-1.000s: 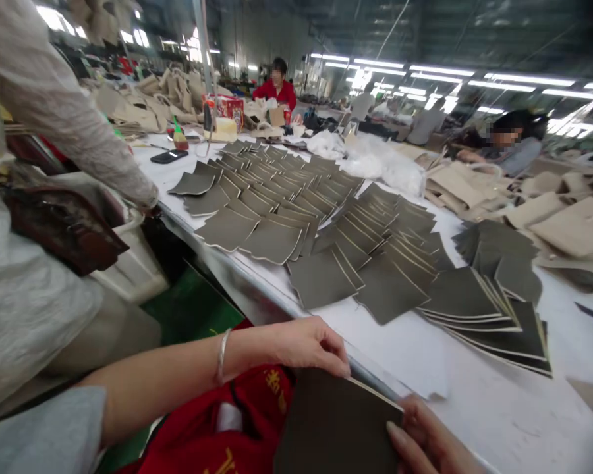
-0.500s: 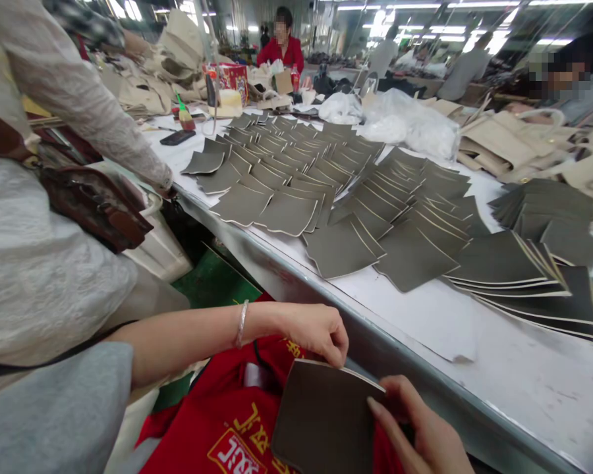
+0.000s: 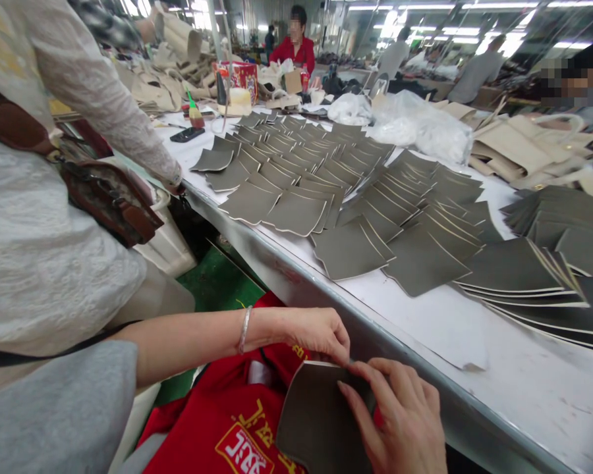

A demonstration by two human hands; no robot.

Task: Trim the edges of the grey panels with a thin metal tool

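A dark grey-green cut piece [image 3: 312, 421] with a pale edge rests on my lap, over a red apron [image 3: 227, 421] printed with yellow characters. My left hand [image 3: 316, 332], a silver bracelet on its wrist, pinches the piece's top edge. My right hand [image 3: 400, 421] lies on the piece with curled fingers gripping its right side. Many more such pieces [image 3: 336, 191] lie fanned in overlapping rows across the white table [image 3: 524, 388] just beyond my hands.
A person in a pale top with a brown shoulder bag [image 3: 109, 197] stands close at my left, by the table edge. Beige bags [image 3: 514, 148], clear plastic [image 3: 415, 125], a phone [image 3: 186, 134] and a red box [image 3: 237, 76] lie farther back. Other workers sit across.
The view has dropped toward my lap. My right hand has slid from the piece's right corner up over its face, and the piece has sunk lower on the red apron.
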